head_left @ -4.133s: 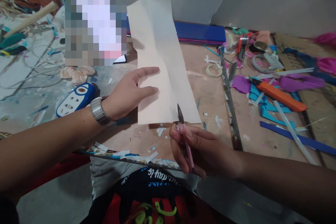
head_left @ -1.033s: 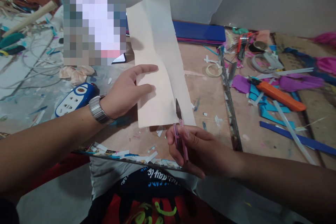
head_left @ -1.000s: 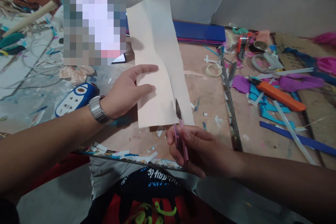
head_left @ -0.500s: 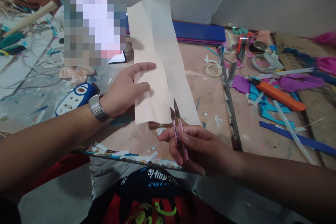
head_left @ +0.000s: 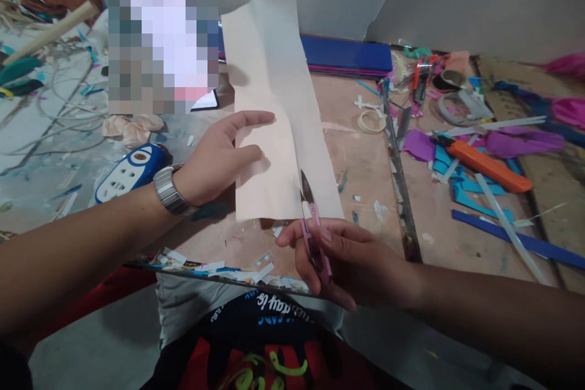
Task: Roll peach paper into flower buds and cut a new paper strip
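A tall cream sheet of paper [head_left: 262, 79] with a lengthwise crease lies in front of me, its far end raised. My left hand [head_left: 223, 155], with a metal watch on the wrist, rests on the paper's left part. Its thumb and index finger are stretched apart on the surface; the other fingers are hidden. Pink-handled scissors [head_left: 315, 237] are gripped in my right hand [head_left: 340, 256] at the sheet's near edge. Their blades point away from me and meet the paper right of its middle, where a slit runs up from the edge.
Behind the paper lies a long blue box [head_left: 347, 56]. A blue-and-white power strip [head_left: 132, 173] sits beside my left forearm. To the right are a tape roll [head_left: 372, 122], an orange-handled cutter [head_left: 489, 164] and coloured scraps. A metal strip [head_left: 400, 195] runs along the table.
The scissors' handles have turned slightly and the blades have shifted at the slit. The right-hand part of the paper has moved a little left. My left hand has hardly moved.
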`<act>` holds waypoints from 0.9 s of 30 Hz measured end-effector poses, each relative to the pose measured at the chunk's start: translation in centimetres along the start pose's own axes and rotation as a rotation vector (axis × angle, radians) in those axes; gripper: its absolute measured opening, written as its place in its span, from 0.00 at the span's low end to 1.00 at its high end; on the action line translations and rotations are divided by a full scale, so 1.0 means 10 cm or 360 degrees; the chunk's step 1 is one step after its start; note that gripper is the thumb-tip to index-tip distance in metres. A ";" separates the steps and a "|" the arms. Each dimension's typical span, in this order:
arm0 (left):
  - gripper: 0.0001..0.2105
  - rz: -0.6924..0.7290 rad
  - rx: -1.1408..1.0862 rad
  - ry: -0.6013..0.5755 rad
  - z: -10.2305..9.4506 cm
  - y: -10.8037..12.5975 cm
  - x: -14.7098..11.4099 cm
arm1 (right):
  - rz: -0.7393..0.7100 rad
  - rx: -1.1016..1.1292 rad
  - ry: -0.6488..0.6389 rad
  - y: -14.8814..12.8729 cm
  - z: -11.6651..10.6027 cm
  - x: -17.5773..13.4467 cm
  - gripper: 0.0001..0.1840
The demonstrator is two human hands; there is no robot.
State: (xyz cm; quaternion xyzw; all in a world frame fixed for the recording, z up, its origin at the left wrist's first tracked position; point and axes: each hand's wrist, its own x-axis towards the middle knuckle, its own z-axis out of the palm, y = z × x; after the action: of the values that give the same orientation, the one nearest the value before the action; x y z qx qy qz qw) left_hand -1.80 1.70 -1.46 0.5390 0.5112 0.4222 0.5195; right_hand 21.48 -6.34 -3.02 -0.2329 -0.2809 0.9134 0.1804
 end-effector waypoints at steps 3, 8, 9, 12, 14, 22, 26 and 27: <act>0.27 0.0000 0.0026 0.0016 -0.01 -0.01 0.00 | 0.0015 0.0025 -0.0014 0.01 0.00 0.00 0.22; 0.28 0.0043 0.0065 0.0040 -0.03 -0.04 0.02 | -0.0031 -0.0065 0.0062 0.00 0.02 0.01 0.23; 0.28 0.0062 0.0077 0.0043 -0.04 -0.05 0.02 | -0.0032 -0.0071 0.0072 0.00 0.02 0.01 0.23; 0.27 0.0118 0.0153 0.0061 -0.05 -0.05 0.03 | -0.0020 -0.0049 0.0069 -0.01 0.02 0.01 0.22; 0.27 0.0161 0.0236 0.0079 -0.05 -0.04 0.03 | -0.0014 -0.0030 0.0050 -0.01 0.02 0.01 0.22; 0.25 0.0358 0.0335 0.0068 -0.05 -0.01 0.01 | -0.0036 -0.0030 0.0082 0.02 0.00 0.02 0.21; 0.23 0.0343 0.0324 0.0083 -0.04 -0.02 0.00 | -0.0049 -0.0009 0.0101 0.01 0.00 0.03 0.20; 0.23 0.0332 0.0325 0.0090 -0.03 -0.02 0.00 | -0.0044 -0.0002 0.0109 0.01 0.01 0.03 0.19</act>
State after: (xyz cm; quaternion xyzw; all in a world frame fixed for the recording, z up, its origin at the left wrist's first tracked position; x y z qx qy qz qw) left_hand -2.16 1.75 -1.58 0.6271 0.5071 0.4347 0.4008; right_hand 21.20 -6.30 -3.11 -0.2603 -0.2784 0.9021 0.2024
